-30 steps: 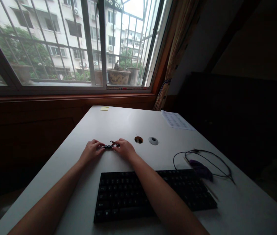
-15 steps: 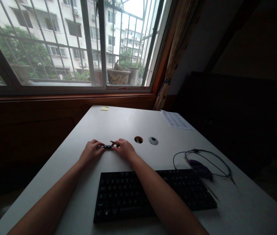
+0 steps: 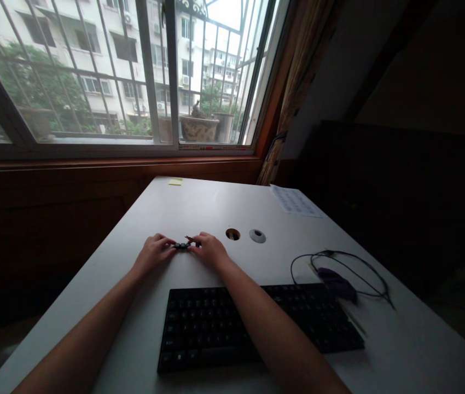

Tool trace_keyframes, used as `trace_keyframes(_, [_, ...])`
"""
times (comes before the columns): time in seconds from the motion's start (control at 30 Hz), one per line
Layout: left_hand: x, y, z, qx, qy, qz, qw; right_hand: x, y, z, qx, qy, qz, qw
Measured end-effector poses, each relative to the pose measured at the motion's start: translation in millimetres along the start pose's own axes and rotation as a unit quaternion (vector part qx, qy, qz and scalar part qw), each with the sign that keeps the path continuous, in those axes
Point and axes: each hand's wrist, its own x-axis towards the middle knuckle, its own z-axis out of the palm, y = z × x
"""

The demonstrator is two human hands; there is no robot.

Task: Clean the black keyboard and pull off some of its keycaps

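A short row of small dark pieces that look like keycaps (image 3: 181, 245) lies on the white desk (image 3: 216, 202), between my two hands. My left hand (image 3: 153, 255) pinches the left end of the row with fingertips and thumb. At the right end, the fingers of my right hand (image 3: 210, 250) are closed on the same row. A thin dark object (image 3: 190, 238) sticks out from the right fingertips; its kind is too small to make out. Nearer me lies a black keyboard (image 3: 199, 323), with my right forearm crossing above it and hiding part of its keys.
Right of the keyboard, a black cable (image 3: 364, 260) loops around a dark purple item (image 3: 337, 283). Beyond my hands are a round desk hole (image 3: 233, 235) and a grey round cover (image 3: 257, 236). Printed paper (image 3: 296, 201) and yellow sticky notes (image 3: 175, 181) lie at the far edge.
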Motion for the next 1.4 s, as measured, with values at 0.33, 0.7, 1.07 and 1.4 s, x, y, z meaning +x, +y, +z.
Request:
trace_keyframes(0.33, [-0.2, 1.4, -1.3, 0.000, 0.001, -0.003, 1.000, -0.9, -1.6, -2.1, 0.000, 0.000, -0.002, 1.000])
trace_keyframes(0.7, [0.6, -1.1, -0.4, -0.002, -0.002, 0.001, 1.000, -2.0, -2.2, -3.1, -0.003, -0.003, -0.003, 1.000])
trace_keyframes(1.07, [0.0, -1.5, -0.4, -0.010, 0.011, 0.005, 1.000, -1.1, 0.6, -0.7, 0.006, 0.003, -0.012, 1.000])
trace_keyframes(1.4, [1.0, -0.2, 0.9, -0.045, 0.030, 0.005, 0.999, -1.5, 2.0, -2.3, 0.047, 0.029, -0.025, 0.998])
